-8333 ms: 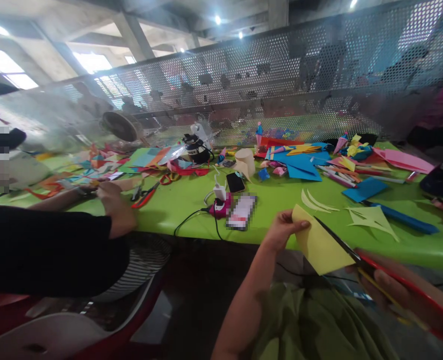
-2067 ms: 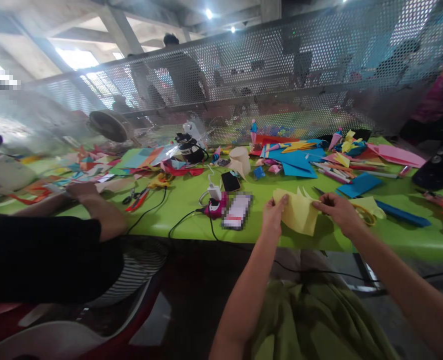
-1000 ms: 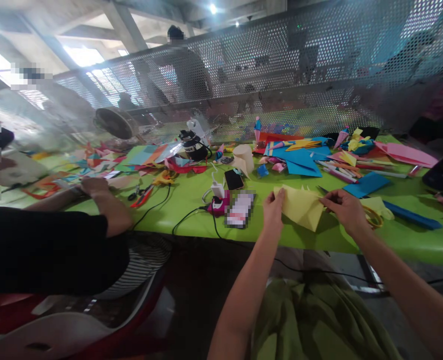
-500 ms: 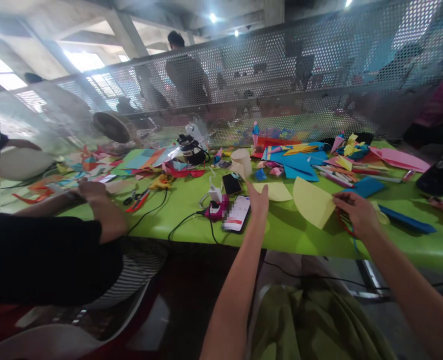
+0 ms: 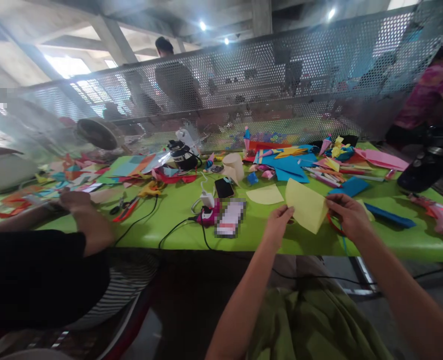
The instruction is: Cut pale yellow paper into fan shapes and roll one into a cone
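We sit at a long green table (image 5: pixel 251 240). Just above it, we hold a curved-edged yellow sheet (image 5: pixel 307 206), tilted, between both hands: our left hand (image 5: pixel 279 222) pinches its left edge, our right hand (image 5: pixel 347 215) its right corner. A flatter yellow piece (image 5: pixel 265 195) lies beyond our left hand. To that hand's left rests a lit phone (image 5: pixel 230 218).

The hands (image 5: pixel 277 226) and forearms (image 5: pixel 240 295) are bare, the creased garment (image 5: pixel 315 325) olive green.
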A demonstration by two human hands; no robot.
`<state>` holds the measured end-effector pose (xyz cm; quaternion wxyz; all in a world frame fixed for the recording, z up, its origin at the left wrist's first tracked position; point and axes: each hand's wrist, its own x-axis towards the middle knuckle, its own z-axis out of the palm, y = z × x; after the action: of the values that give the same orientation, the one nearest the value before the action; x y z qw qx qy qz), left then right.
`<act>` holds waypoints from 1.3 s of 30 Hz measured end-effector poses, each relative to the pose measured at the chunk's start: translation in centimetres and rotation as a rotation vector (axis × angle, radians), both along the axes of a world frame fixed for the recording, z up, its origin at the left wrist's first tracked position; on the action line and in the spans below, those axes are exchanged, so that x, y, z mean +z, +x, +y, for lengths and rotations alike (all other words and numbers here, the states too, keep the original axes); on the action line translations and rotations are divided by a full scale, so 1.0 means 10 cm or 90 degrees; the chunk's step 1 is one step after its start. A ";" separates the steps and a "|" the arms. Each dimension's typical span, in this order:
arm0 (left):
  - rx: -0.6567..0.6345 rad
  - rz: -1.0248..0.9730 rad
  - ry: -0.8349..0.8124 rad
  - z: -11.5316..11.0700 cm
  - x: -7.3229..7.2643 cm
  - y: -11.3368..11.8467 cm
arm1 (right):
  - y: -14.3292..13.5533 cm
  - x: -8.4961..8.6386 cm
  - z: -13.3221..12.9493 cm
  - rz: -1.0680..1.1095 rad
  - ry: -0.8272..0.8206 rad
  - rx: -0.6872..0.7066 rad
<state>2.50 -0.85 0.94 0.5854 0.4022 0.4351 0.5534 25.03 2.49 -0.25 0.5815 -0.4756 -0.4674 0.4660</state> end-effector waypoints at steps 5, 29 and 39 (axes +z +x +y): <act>0.061 0.025 0.012 0.00 -0.03 0.09 | -0.03 0.03 -0.06 -0.063 0.042 -0.054; 0.136 -0.098 0.082 -0.26 -0.05 0.47 | -0.33 0.15 -0.43 0.032 0.031 0.000; 0.192 0.141 0.129 -0.05 0.10 -0.22 | 0.03 0.43 -0.22 0.077 0.007 -0.049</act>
<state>0.29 -1.31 1.93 0.4006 0.4478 0.4943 0.6282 25.28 0.30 4.04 0.6286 -0.4611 -0.4154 0.4687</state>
